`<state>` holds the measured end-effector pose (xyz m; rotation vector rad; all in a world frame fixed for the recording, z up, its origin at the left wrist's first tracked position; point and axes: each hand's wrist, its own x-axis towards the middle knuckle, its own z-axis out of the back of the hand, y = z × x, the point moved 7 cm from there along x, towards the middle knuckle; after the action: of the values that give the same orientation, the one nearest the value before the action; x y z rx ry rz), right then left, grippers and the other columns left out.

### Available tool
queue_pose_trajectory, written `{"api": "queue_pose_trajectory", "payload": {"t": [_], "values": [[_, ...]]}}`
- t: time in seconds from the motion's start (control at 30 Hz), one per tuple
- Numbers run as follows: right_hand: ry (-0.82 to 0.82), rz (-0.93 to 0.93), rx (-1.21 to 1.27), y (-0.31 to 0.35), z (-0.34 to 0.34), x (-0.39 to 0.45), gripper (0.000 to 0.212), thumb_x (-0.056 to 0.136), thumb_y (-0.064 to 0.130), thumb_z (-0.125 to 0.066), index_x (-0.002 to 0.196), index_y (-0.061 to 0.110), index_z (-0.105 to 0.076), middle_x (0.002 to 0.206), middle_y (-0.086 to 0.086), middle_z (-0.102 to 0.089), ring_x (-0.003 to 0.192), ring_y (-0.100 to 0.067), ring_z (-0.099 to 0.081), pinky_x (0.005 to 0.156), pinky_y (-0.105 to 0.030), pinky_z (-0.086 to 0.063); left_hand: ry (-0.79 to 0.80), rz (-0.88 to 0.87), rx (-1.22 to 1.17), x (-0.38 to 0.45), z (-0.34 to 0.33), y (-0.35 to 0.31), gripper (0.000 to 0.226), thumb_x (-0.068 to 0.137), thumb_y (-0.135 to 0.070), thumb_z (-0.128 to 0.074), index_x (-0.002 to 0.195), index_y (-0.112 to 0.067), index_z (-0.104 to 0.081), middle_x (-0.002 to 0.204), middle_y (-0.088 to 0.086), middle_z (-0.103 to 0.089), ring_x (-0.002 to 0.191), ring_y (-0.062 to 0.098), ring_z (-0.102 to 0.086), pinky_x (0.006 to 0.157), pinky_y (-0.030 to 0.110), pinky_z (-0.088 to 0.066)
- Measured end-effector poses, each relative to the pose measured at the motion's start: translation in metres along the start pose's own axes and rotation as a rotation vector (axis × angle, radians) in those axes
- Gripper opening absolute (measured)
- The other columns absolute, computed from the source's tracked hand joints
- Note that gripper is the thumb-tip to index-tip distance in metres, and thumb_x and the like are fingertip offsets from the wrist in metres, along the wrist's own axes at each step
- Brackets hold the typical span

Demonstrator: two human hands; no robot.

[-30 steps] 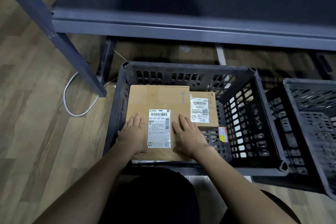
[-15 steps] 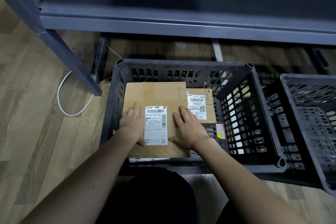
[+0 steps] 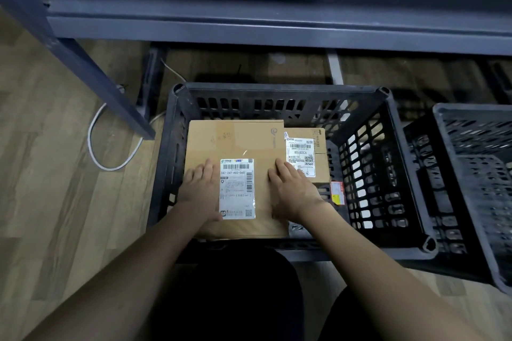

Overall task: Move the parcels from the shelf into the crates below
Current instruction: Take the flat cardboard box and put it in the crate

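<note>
With both palms laid flat on top, the large brown cardboard parcel with the white shipping label (image 3: 238,174) sits down inside the black slotted plastic crate (image 3: 279,90), tucked into its left half on the wooden floor below the dark grey metal shelf (image 3: 277,33). The left hand (image 3: 201,189) rests on the lid left of the label, fingers straight; the right hand (image 3: 293,191) rests to the label's right, fingers straight too. Neither grip is closed on anything here, just flat contact, pressing or steadying.

Just to the right, touching or nearly so, a smaller brown cardboard box with its own white label (image 3: 307,155) lies lower in the same crate. A second black plastic crate (image 3: 471,174) stands alongside on the right, and a white cable (image 3: 95,144) loops on the floor by the shelf leg.

What could go wrong? The big parcel looks to ride partly over something at its near edge, so it may sit tilted; lift the hands quickly and it could rock or slide toward the smaller box. Pushing harder could crush whatever lies underneath, though what is there cannot be made out.

Orientation: the parcel lies flat, label up, its long axis running from the person toward the shelf, label text upright to the viewer.
</note>
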<state>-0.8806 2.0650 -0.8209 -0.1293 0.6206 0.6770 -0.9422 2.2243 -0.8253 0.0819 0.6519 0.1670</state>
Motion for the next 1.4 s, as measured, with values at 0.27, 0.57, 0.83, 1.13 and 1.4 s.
{"api": "queue_pose_trajectory", "payload": {"t": [0.27, 0.57, 0.83, 1.13, 1.4], "values": [[0.046, -0.011, 0.0, -0.003, 0.0, 0.002, 0.087, 0.091, 0.03, -0.057, 0.152, 0.013, 0.004, 0.158, -0.008, 0.015, 0.147, -0.023, 0.006, 0.119, -0.038, -0.004, 0.073, -0.039, -0.072, 0.003, -0.002, 0.005, 0.121, 0.074, -0.055, -0.07, 0.149, -0.007, 0.012, 0.157, 0.01, 0.018, 0.145, 0.027, 0.003, 0.119, 0.039, -0.002], [0.068, -0.117, 0.048, -0.003, 0.023, -0.044, 0.067, 0.101, 0.022, -0.038, 0.151, 0.01, 0.005, 0.159, -0.009, 0.014, 0.147, -0.023, 0.005, 0.118, -0.035, -0.003, 0.103, -0.033, -0.029, -0.045, 0.03, 0.005, 0.099, 0.087, -0.045, -0.058, 0.15, -0.009, 0.008, 0.157, 0.008, 0.015, 0.145, 0.025, 0.001, 0.117, 0.04, -0.004], [0.17, -0.138, -0.039, 0.017, 0.16, -0.161, 0.079, 0.092, 0.0, -0.046, 0.151, 0.009, 0.005, 0.158, -0.01, 0.019, 0.147, -0.025, 0.008, 0.119, -0.038, -0.002, 0.003, -0.024, -0.123, -0.169, 0.182, 0.042, 0.073, 0.092, -0.045, -0.048, 0.149, -0.019, -0.012, 0.154, 0.006, -0.011, 0.139, 0.025, -0.02, 0.11, 0.036, -0.02], [0.038, -0.131, -0.035, 0.06, 0.354, -0.258, 0.072, 0.095, 0.02, -0.051, 0.151, 0.012, -0.006, 0.159, -0.008, 0.003, 0.146, -0.026, -0.003, 0.12, -0.039, -0.007, -0.189, 0.019, -0.131, -0.29, 0.375, 0.09, 0.056, 0.093, -0.043, -0.046, 0.141, -0.02, -0.028, 0.141, 0.005, -0.034, 0.129, 0.024, -0.032, 0.103, 0.036, -0.027], [-0.159, -0.2, -0.007, 0.07, 0.486, -0.308, 0.066, 0.094, 0.022, -0.05, 0.15, 0.014, -0.016, 0.157, -0.011, -0.012, 0.144, -0.027, -0.012, 0.118, -0.04, -0.013, -0.391, -0.071, -0.128, -0.339, 0.503, 0.101, 0.051, 0.093, -0.041, -0.046, 0.138, -0.021, -0.034, 0.141, 0.005, -0.035, 0.13, 0.024, -0.031, 0.104, 0.037, -0.026]]}}
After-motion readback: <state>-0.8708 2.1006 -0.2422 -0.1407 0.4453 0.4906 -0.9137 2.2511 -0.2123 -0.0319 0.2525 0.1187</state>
